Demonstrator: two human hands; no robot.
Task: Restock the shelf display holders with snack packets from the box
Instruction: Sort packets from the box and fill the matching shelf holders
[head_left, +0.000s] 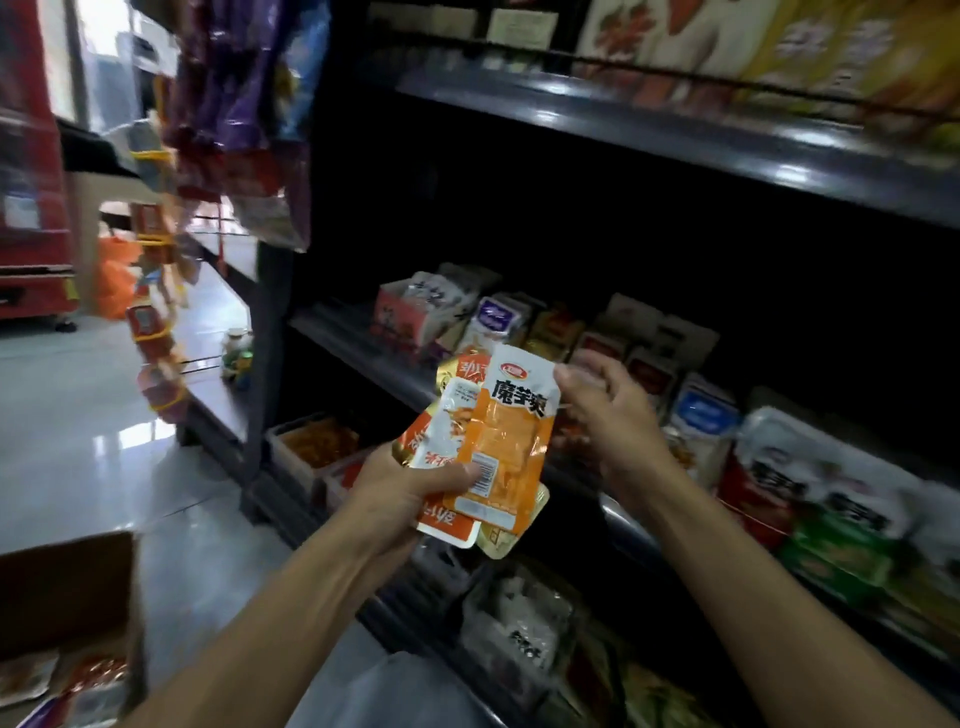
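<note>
At seven o'clock, closest to the camera, sits the open brown cardboard box (67, 618), loose foil snack packets lying in its bottom; it stands on the glossy pale floor (104, 415), by my reading so that more stock can be picked up without stepping away from the shelves.

Just below the middle of the view, the left hand (410, 483) grips a fanned stack of small orange, white and gold foil snack packets (462, 452) by its lower end, thumb pressed across the front. Holding low leaves the upper ends free, which looks deliberate: it lets the other hand peel one off.

At about three o'clock from the stack, the right hand (608, 410) pinches the top right corner of the front orange-and-white packet with bold black lettering (506, 441), thumb and forefinger closed on its edge, the other fingers loosely curled. The packet remains overlapped with the stack and under the left thumb, so it seems not yet separated.

Beyond the hands, from twelve towards three o'clock, the dark metal middle shelf (363, 348) carries a row of open cardboard display holders (415, 312), packets standing upright inside with fronts outward, presumably for shoppers to read. Which holder this packet belongs in I cannot tell.

At ten o'clock, strips of red snack packs on yellow clips (150, 291) hang off the shelving end.
</note>
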